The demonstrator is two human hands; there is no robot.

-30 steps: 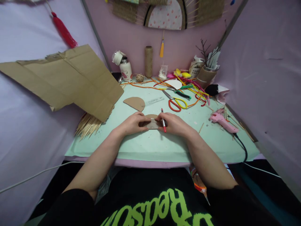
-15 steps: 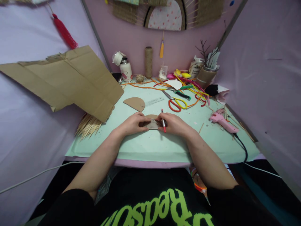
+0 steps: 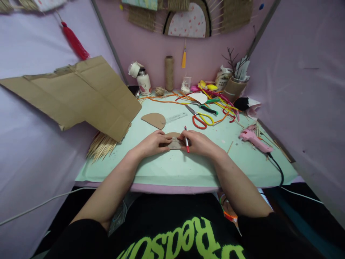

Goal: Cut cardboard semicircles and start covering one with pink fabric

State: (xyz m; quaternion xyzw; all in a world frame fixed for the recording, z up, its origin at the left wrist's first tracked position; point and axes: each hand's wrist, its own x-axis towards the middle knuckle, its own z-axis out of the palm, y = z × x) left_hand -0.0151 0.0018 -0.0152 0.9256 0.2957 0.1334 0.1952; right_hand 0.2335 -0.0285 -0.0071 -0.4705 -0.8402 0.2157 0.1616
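Between my two hands a half-round cardboard piece [image 3: 173,135] lies at the front middle of the table. On it rests a smaller greyish half-round piece [image 3: 175,145], its ends covered by my fingers. My left hand [image 3: 152,144] is closed on the cardboard's left side, thumb and fingertips at its edge. My right hand [image 3: 198,142] grips the right side and also has a red and white pen [image 3: 187,141] between its fingers. Just beyond my hands are another rounded cardboard piece [image 3: 155,120] and a clear ruler [image 3: 176,117].
Red and yellow scissors [image 3: 201,118] lie beyond my right hand, with coloured strips behind them. A pink glue gun [image 3: 254,139] with a cord is at the right. A large cardboard sheet [image 3: 81,95] leans at the left above a bundle of thin sticks [image 3: 104,144].
The whole view has shifted slightly. My hands, the pen and the cardboard piece hold nearly the same place and pose.
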